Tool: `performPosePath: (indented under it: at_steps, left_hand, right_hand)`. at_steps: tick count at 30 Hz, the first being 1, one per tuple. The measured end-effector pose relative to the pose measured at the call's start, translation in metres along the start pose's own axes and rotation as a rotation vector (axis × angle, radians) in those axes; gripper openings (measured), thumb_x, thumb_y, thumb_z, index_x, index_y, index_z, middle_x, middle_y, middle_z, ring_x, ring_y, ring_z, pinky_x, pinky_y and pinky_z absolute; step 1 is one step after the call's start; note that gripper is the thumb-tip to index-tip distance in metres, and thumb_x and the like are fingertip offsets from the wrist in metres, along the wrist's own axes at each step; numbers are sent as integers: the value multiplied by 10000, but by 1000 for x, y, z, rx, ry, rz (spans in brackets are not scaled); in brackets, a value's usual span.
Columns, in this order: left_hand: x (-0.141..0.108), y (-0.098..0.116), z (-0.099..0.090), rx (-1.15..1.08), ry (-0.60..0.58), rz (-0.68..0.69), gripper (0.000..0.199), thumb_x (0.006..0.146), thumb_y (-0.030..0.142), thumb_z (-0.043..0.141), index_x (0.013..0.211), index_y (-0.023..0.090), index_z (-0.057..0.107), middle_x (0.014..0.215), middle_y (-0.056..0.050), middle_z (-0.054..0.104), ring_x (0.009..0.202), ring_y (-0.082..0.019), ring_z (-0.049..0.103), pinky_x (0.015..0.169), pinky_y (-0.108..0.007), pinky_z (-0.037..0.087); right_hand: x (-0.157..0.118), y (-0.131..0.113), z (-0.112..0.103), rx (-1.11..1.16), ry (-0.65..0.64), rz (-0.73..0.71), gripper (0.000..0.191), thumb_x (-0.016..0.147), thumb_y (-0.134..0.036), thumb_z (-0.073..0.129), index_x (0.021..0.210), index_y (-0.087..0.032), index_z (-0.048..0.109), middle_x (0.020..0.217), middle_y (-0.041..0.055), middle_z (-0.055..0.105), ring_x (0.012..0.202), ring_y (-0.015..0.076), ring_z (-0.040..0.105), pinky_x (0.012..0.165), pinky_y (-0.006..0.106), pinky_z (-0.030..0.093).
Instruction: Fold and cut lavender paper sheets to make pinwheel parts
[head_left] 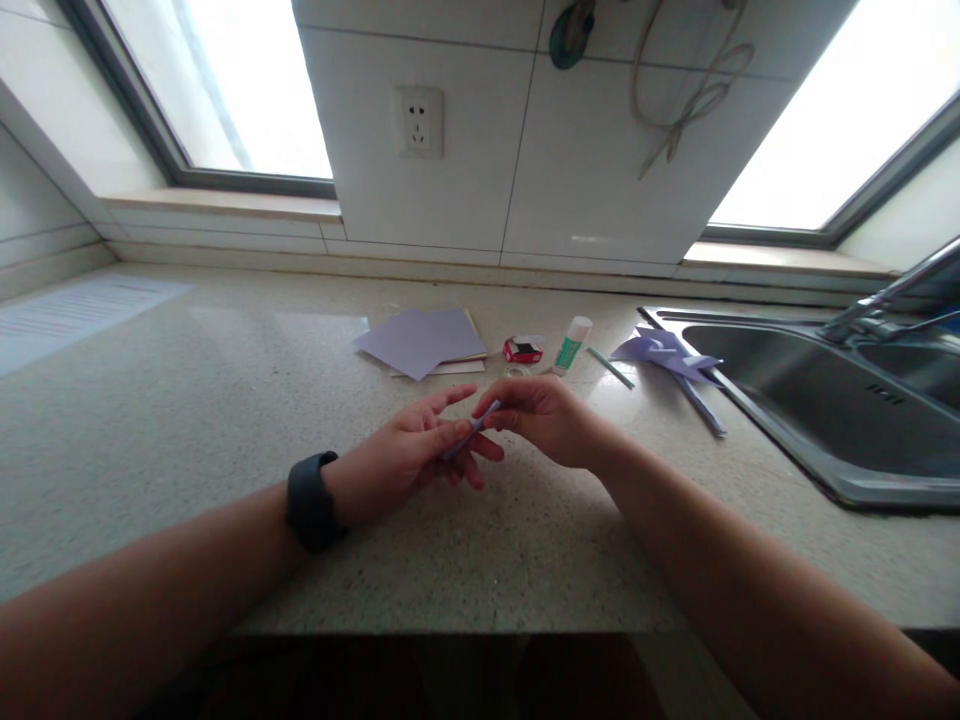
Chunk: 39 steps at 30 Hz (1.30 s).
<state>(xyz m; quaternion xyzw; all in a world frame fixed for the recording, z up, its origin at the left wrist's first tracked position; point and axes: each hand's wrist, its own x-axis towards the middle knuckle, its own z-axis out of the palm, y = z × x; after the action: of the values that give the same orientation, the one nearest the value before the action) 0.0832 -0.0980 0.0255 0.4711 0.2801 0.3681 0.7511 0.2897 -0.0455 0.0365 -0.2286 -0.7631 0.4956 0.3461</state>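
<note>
Between my two hands is a small, thin strip of rolled or folded purple paper point(474, 430), slanting up to the right. My left hand point(424, 440), with a dark watch point(313, 502) on its wrist, pinches the strip under the thumb while its other fingers stay spread. The fingertips of my right hand point(544, 415) close on the strip's upper end. Just beyond the hands lie a small red and black box point(523, 349), a glue stick point(573, 344) with a white cap, and a thin green strip point(610, 368).
Purple and pale paper sheets point(420, 342) lie behind my left hand. A purple paper pinwheel point(664, 352) on a stick rests against the rim of the steel sink point(832, 490) at right. A printed sheet point(82, 312) lies far left on the speckled counter point(187, 420).
</note>
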Motion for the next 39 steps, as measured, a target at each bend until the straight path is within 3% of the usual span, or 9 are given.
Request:
performPosePath:
  at_steps: [3, 7, 11, 17, 23, 27, 31, 35, 39]
  left_hand:
    - [3, -4, -2, 153, 75, 25, 310, 950, 417, 613, 1107, 152, 659, 877, -79, 736, 686, -139, 656, 662, -260, 502]
    - [2, -2, -2, 253, 76, -15, 333, 960, 449, 566, 906, 142, 684, 641, 8, 601, 552, -100, 530, 543, -219, 398]
    - [-1, 2, -1, 411, 41, -24, 359, 980, 472, 501, 905, 159, 659, 596, 38, 514, 506, -93, 426, 484, -219, 285]
    - [-2, 2, 5, 771, 137, 93, 326, 1008, 403, 435, 898, 162, 624, 592, 43, 516, 555, -119, 468, 561, -245, 353]
    - [-7, 6, 8, 1098, 189, 240, 286, 1027, 307, 437, 861, 165, 622, 664, 34, 554, 614, -120, 507, 601, -255, 366]
    - [-10, 5, 9, 1243, 185, 341, 231, 1030, 272, 448, 1027, 173, 657, 810, -6, 658, 714, -141, 581, 667, -268, 403]
    - [-11, 1, 9, 1397, 210, 359, 242, 1028, 254, 443, 1038, 146, 659, 894, -64, 702, 778, -187, 622, 708, -309, 422]
    - [-11, -3, 8, 1377, 231, 351, 237, 1028, 259, 435, 1014, 151, 646, 907, -67, 699, 810, -199, 624, 739, -330, 428]
    - [-7, 0, 6, 1089, 235, 258, 329, 1039, 332, 372, 916, 168, 629, 753, -10, 608, 678, -148, 552, 631, -277, 412]
  right_hand:
    - [-2, 1, 0, -93, 42, -19, 150, 886, -282, 693, 1000, -185, 704, 839, 24, 709, 786, 144, 670, 728, 283, 538]
    - [-6, -6, -1, -295, 49, -147, 158, 911, -245, 667, 1059, -194, 687, 867, 23, 693, 797, 135, 651, 748, 279, 521]
    - [-8, -10, -4, -428, 14, -194, 87, 908, -248, 685, 888, -169, 714, 796, 18, 706, 742, 122, 644, 703, 254, 493]
    - [-10, -6, -8, -604, 22, -168, 92, 901, -214, 686, 945, -169, 754, 792, 19, 741, 705, 117, 654, 676, 247, 476]
    - [-15, -3, -9, -319, -31, -15, 263, 899, -313, 694, 1123, -175, 690, 897, 42, 753, 802, 138, 687, 720, 262, 515]
    - [-14, -1, -5, -342, 4, 32, 155, 916, -316, 664, 918, -168, 712, 780, 20, 715, 713, 122, 644, 651, 247, 485]
    - [-12, -5, 1, -463, 30, 50, 186, 946, -280, 616, 828, -156, 688, 686, 2, 680, 621, 101, 608, 613, 235, 448]
    - [-12, -10, 3, -526, 19, 22, 136, 950, -259, 616, 883, -166, 690, 715, -7, 682, 643, 97, 605, 624, 225, 434]
    - [-12, -10, 1, -589, 20, -151, 59, 936, -186, 637, 929, -173, 694, 801, 7, 694, 733, 105, 625, 686, 220, 450]
